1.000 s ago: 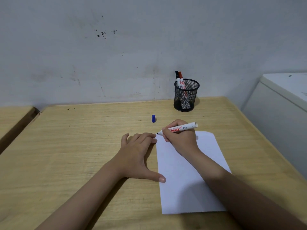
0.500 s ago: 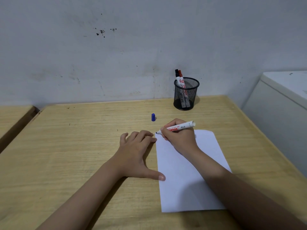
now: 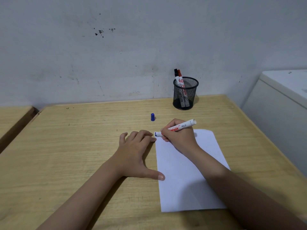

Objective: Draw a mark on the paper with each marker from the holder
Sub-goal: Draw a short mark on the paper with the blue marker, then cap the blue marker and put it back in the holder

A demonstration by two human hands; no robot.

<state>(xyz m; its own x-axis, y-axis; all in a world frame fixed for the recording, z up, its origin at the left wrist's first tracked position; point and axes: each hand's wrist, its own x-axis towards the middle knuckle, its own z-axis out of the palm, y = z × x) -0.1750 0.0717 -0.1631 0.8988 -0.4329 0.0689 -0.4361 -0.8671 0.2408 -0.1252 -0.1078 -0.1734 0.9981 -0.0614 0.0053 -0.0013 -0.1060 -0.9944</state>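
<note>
A white sheet of paper (image 3: 186, 176) lies on the wooden table (image 3: 83, 146). My right hand (image 3: 179, 138) grips an uncapped white marker (image 3: 181, 127) with its blue tip at the paper's top left corner, where a short blue mark (image 3: 155, 134) shows. My left hand (image 3: 134, 151) lies flat with fingers spread, its fingertips and thumb on the paper's left edge. The blue cap (image 3: 152, 117) stands on the table behind the hands. A black mesh holder (image 3: 185, 93) at the back holds a black-capped and a red-capped marker (image 3: 180, 78).
A white cabinet (image 3: 279, 103) stands beside the table's right edge. A second wooden table (image 3: 11, 118) lies to the left across a gap. The grey wall runs right behind the holder.
The marker's tip has stayed at the paper's top left corner and a short blue stroke now shows there. The left hand has kept its place.
</note>
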